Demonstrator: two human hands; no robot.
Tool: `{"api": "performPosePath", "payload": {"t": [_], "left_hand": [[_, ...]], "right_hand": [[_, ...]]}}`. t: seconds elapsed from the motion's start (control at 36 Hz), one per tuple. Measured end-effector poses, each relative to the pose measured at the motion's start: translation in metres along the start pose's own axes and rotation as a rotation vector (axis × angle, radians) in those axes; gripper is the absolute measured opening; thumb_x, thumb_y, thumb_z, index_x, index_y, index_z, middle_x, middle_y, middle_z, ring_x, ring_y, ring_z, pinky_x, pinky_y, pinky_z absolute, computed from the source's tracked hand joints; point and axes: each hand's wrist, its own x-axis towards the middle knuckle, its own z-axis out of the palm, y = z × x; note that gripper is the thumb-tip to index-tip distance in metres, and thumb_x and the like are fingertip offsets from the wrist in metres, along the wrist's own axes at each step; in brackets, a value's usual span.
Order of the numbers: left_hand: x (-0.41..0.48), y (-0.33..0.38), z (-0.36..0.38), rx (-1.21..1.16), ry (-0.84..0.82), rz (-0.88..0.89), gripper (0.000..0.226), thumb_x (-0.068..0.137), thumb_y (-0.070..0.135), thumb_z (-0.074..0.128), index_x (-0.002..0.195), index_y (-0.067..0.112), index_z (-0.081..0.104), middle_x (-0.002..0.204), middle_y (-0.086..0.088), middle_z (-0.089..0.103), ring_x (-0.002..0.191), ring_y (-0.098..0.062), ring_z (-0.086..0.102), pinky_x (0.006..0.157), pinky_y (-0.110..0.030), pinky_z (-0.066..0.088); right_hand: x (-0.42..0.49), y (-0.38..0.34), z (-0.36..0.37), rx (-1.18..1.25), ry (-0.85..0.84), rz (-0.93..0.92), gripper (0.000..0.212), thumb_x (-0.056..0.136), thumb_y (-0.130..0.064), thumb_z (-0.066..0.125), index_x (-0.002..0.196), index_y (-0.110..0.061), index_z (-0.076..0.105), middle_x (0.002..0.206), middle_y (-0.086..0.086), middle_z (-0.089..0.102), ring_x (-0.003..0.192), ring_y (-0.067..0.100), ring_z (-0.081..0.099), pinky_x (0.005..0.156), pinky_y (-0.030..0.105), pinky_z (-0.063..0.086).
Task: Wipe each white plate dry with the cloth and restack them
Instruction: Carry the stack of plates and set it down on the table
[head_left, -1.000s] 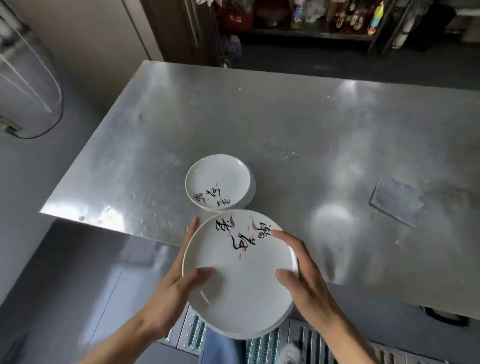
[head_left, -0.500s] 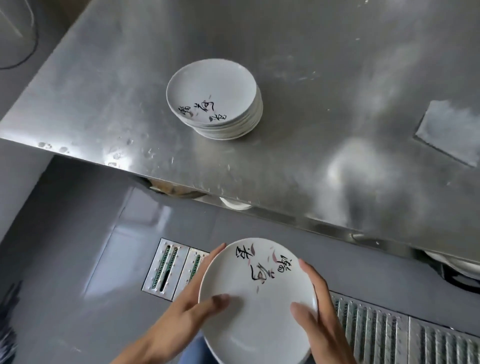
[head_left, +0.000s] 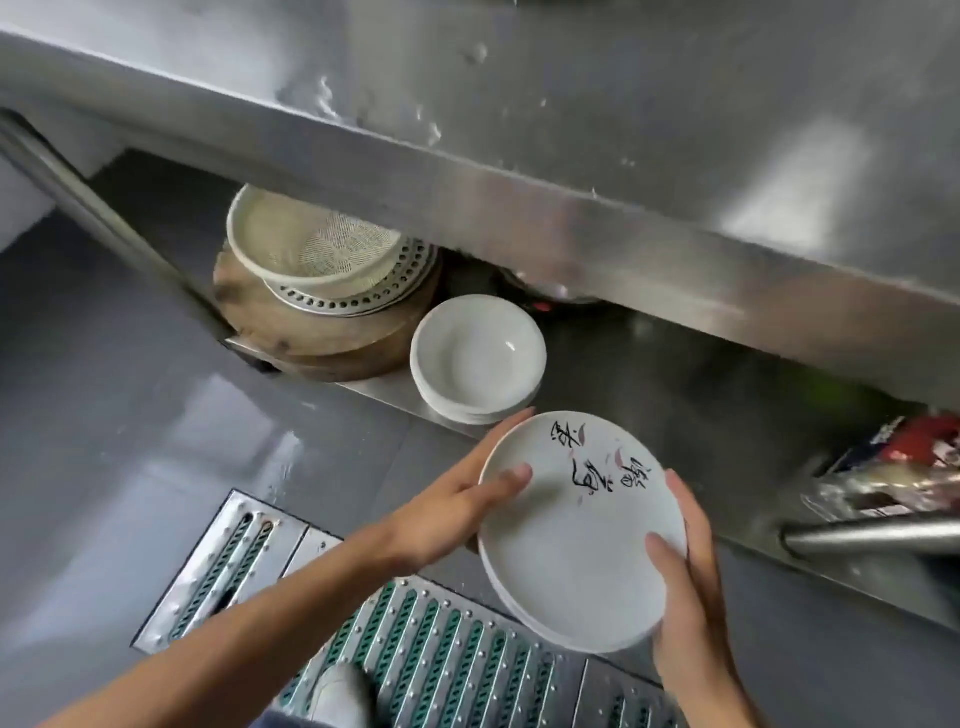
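I hold a short stack of white plates (head_left: 576, 540) with black and red brush marks on the top one, low in front of the steel table's lower shelf (head_left: 675, 374). My left hand (head_left: 457, 504) grips the stack's left rim, thumb over the top. My right hand (head_left: 680, 582) grips the right rim, thumb on the top plate. A second stack of plain white plates (head_left: 478, 358) stands on the lower shelf, just beyond the held stack. No cloth is in view.
The steel tabletop's front edge (head_left: 519, 208) overhangs the shelf. On the shelf's left, a cream strainer basket (head_left: 306, 249) lies on a perforated metal tray and a round wooden block (head_left: 332, 332). Bagged items (head_left: 893, 467) sit at right. A floor drain grate (head_left: 415, 649) lies below.
The view has dropped from the tabletop to the lower shelf. Both hands have carried the plate stack down and forward toward the shelf. The tabletop stack and grey cloth have left the view.
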Motion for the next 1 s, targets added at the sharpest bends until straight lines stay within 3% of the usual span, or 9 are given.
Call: {"api": "performPosePath", "payload": {"t": [0.14, 0.39, 0.44, 0.56, 0.64, 0.69, 0.81, 0.92, 1.0], "left_hand": [[0.087, -0.052, -0.007, 0.059, -0.049, 0.019, 0.059, 0.091, 0.063, 0.061, 0.143, 0.072, 0.036, 0.135, 0.024, 0.065, 0.122, -0.015, 0.069, 0.098, -0.068, 0.054], [0.220, -0.117, 0.006, 0.073, -0.034, 0.024, 0.041, 0.098, 0.068, 0.048, 0.137, 0.076, 0.039, 0.142, 0.016, 0.061, 0.117, -0.020, 0.070, 0.071, -0.039, 0.062], [0.238, -0.129, 0.012, 0.041, -0.022, 0.026, 0.039, 0.097, 0.072, 0.047, 0.134, 0.078, 0.039, 0.141, 0.018, 0.062, 0.118, -0.015, 0.069, 0.073, -0.039, 0.063], [0.266, -0.144, 0.024, 0.027, -0.034, 0.061, 0.058, 0.093, 0.079, 0.045, 0.149, 0.067, 0.033, 0.145, 0.018, 0.059, 0.126, -0.013, 0.065, 0.096, -0.052, 0.060], [0.279, -0.145, 0.030, 0.032, -0.046, 0.044, 0.048, 0.100, 0.074, 0.039, 0.147, 0.070, 0.032, 0.136, 0.022, 0.061, 0.106, -0.004, 0.071, 0.067, -0.035, 0.064], [0.288, -0.145, 0.034, 0.025, -0.036, 0.021, 0.034, 0.104, 0.069, 0.037, 0.138, 0.073, 0.037, 0.133, 0.023, 0.062, 0.104, -0.003, 0.069, 0.058, -0.030, 0.061], [0.308, -0.152, 0.041, -0.001, -0.052, 0.027, 0.023, 0.106, 0.065, 0.038, 0.110, 0.081, 0.053, 0.115, 0.029, 0.072, 0.097, 0.001, 0.073, 0.063, -0.035, 0.064], [0.324, -0.152, 0.047, 0.033, 0.016, 0.035, 0.026, 0.104, 0.071, 0.036, 0.119, 0.075, 0.056, 0.123, 0.019, 0.072, 0.104, -0.011, 0.074, 0.078, -0.045, 0.065], [0.333, -0.151, 0.051, 0.043, 0.055, 0.029, 0.037, 0.101, 0.077, 0.029, 0.125, 0.071, 0.056, 0.118, 0.015, 0.073, 0.086, -0.010, 0.070, 0.071, -0.035, 0.061]], "right_hand": [[0.063, 0.080, -0.020, 0.004, 0.025, -0.057, 0.070, 0.076, -0.044, 0.062, 0.144, -0.049, 0.045, 0.139, -0.019, 0.058, 0.121, 0.001, 0.058, 0.097, 0.045, 0.045], [0.168, 0.168, -0.048, 0.076, 0.110, -0.122, 0.048, 0.100, -0.019, 0.051, 0.134, -0.053, 0.054, 0.137, -0.022, 0.059, 0.132, 0.009, 0.051, 0.107, 0.043, 0.040], [0.184, 0.173, -0.056, 0.075, 0.098, -0.117, 0.049, 0.102, -0.016, 0.048, 0.134, -0.053, 0.055, 0.138, -0.022, 0.059, 0.133, 0.009, 0.050, 0.107, 0.042, 0.039], [0.203, 0.182, -0.073, 0.093, 0.108, -0.089, 0.050, 0.101, -0.014, 0.048, 0.134, -0.050, 0.056, 0.136, -0.019, 0.062, 0.129, 0.009, 0.054, 0.100, 0.038, 0.044], [0.214, 0.188, -0.081, 0.111, 0.159, -0.088, 0.050, 0.099, -0.009, 0.051, 0.131, -0.046, 0.061, 0.132, -0.017, 0.065, 0.126, 0.008, 0.057, 0.097, 0.035, 0.045], [0.221, 0.193, -0.086, 0.110, 0.178, -0.078, 0.050, 0.098, -0.008, 0.052, 0.130, -0.047, 0.062, 0.130, -0.017, 0.066, 0.123, 0.007, 0.059, 0.097, 0.035, 0.046], [0.236, 0.206, -0.101, 0.059, 0.203, -0.045, 0.051, 0.099, -0.014, 0.054, 0.131, -0.053, 0.058, 0.128, -0.022, 0.066, 0.122, 0.006, 0.059, 0.102, 0.039, 0.045], [0.249, 0.215, -0.114, -0.017, 0.232, -0.076, 0.052, 0.097, -0.025, 0.056, 0.139, -0.054, 0.050, 0.136, -0.023, 0.060, 0.131, 0.011, 0.053, 0.111, 0.049, 0.040], [0.257, 0.212, -0.117, -0.016, 0.240, -0.075, 0.053, 0.091, -0.037, 0.057, 0.139, -0.056, 0.048, 0.136, -0.025, 0.060, 0.130, 0.011, 0.053, 0.110, 0.050, 0.041]]}}
